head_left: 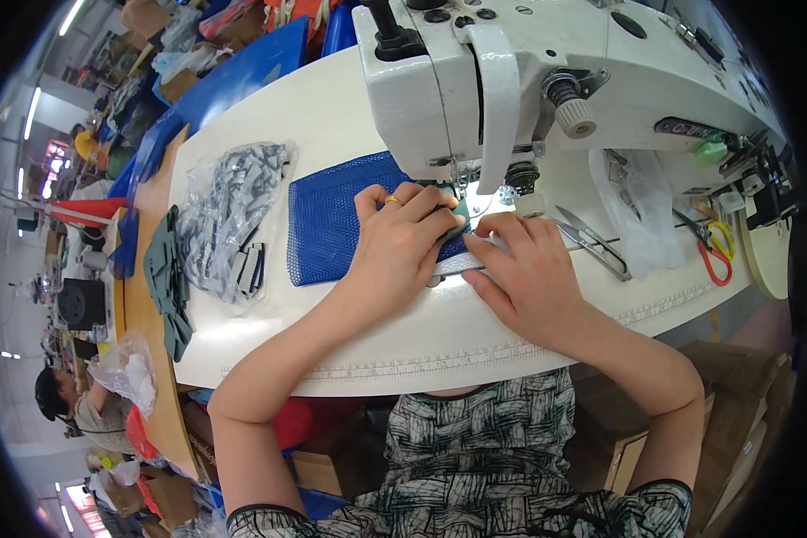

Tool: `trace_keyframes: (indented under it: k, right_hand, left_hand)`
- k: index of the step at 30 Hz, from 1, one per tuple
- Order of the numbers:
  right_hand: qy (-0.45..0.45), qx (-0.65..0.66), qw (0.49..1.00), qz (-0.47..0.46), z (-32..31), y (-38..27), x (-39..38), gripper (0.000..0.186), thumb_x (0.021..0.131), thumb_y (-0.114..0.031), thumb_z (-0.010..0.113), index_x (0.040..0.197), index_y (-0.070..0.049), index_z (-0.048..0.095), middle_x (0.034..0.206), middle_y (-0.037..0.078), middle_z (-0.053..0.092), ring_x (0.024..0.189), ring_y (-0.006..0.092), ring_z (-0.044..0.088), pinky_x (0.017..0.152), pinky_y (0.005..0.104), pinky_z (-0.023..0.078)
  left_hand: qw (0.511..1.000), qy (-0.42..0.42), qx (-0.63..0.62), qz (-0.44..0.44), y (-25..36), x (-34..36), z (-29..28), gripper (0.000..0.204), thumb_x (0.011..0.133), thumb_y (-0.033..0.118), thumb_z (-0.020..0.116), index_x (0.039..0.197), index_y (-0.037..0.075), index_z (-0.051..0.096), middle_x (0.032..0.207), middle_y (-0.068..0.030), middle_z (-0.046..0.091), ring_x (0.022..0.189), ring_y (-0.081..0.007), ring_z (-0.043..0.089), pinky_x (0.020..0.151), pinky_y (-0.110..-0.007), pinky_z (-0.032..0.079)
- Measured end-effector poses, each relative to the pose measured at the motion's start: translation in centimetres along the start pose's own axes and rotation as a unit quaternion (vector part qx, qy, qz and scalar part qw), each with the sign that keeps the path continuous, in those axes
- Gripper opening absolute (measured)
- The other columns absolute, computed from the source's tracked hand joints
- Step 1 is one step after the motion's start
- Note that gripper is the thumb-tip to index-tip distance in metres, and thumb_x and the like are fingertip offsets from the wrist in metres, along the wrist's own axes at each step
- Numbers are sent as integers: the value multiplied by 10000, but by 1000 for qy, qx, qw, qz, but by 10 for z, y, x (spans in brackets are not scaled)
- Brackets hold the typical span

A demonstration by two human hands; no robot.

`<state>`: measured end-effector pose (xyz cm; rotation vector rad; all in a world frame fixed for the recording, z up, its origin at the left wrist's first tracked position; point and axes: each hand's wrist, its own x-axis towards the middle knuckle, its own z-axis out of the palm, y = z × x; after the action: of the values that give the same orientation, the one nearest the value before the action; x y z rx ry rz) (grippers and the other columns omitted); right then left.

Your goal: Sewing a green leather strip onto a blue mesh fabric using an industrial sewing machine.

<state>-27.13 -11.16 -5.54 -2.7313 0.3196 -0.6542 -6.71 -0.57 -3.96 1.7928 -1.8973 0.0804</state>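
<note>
A piece of blue mesh fabric lies on the white sewing machine table, its right end under the needle area. My left hand, with a ring on one finger, is closed with bent fingers over the mesh. Its fingertips press a small dark green fabric piece beside the presser foot, which is partly hidden. Close by on the right, my right hand has its fingers and thumb at the end of a white strip along the mesh's near edge. The white sewing machine stands over both hands.
Left on the table are a clear plastic bag of grey pieces and stacked dark green pieces. To the right lie metal scissors, a plastic bag and scissors with red and yellow handles. Another person sits far left.
</note>
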Motion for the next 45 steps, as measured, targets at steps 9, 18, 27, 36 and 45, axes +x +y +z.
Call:
trace_keyframes:
  k: [9, 18, 27, 36, 45]
  right_hand:
    - [-46, 318, 919, 230, -4, 6, 37, 428, 934, -327, 813, 1208, -11, 726, 940, 89, 725, 982, 234, 665, 866, 403, 531]
    - [-211, 434, 779, 400, -13, -2, 60, 316, 949, -194, 797, 1178, 11, 725, 976, 79, 741, 891, 163, 696, 804, 308, 569]
    - [1, -11, 993, -114, -5, -4, -13, 192, 803, -117, 717, 986, -59, 732, 1214, 70, 692, 1168, 251, 644, 884, 394, 556]
    - [49, 17, 993, -102, 5, -4, -8, 219, 818, -142, 693, 1007, -32, 714, 1171, 65, 706, 1151, 263, 630, 903, 379, 520]
    - [60, -14, 987, -146, 4, -3, -12, 308, 785, -154, 720, 1058, -13, 736, 1147, 79, 724, 1069, 252, 647, 831, 377, 519]
  left_hand:
    - [999, -21, 26, 9, -1, 9, -37, 239, 920, 265, 777, 1044, 77, 696, 1037, -56, 705, 1137, -258, 653, 1222, -659, 149]
    - [999, -24, 11, 46, 13, 18, -57, 110, 912, 158, 763, 978, 108, 692, 922, -46, 688, 1050, -258, 653, 1197, -611, 206]
    - [999, -31, 23, 19, 33, 3, -24, 134, 836, 42, 724, 956, 85, 762, 1015, -51, 676, 1086, -261, 623, 1092, -532, 316]
    - [994, -87, 47, 43, 22, -3, -27, 249, 801, -3, 703, 1012, 106, 779, 1026, -31, 645, 1067, -240, 599, 1020, -501, 347]
    - [996, -77, -46, -28, 23, -13, -15, 260, 915, 53, 723, 1142, 129, 825, 957, -26, 570, 968, -221, 549, 945, -450, 316]
